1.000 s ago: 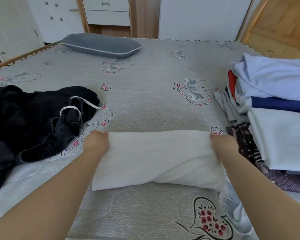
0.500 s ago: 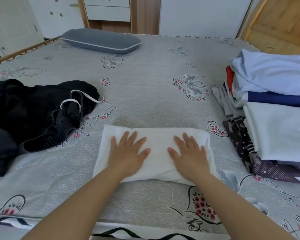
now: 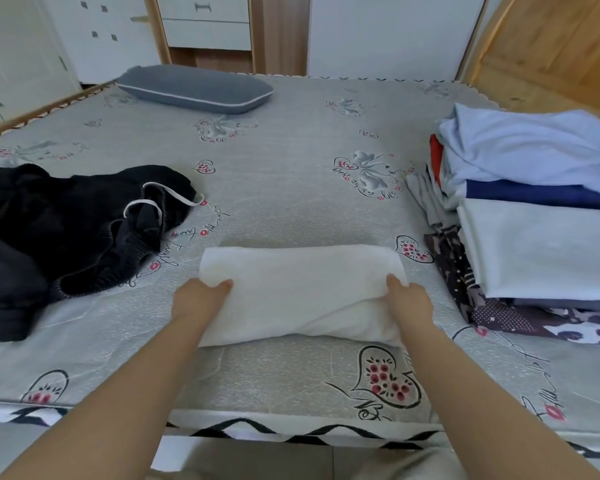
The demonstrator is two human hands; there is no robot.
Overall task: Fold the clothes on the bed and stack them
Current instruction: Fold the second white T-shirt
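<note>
We grip the folded white garment point(image 3: 302, 289) at its 2 ends, left hand point(image 3: 200, 299) and right hand point(image 3: 409, 301), on the bed point(image 3: 284, 188) between black clothes point(image 3: 66, 223) and the stack point(image 3: 541, 220).

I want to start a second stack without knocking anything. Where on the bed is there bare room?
Bare sheet lies between the white folded cloth and the grey pillow, bordered left by the black clothes and right by the stack. A narrower strip runs along the near bed edge. Both sides are crowded.
</note>
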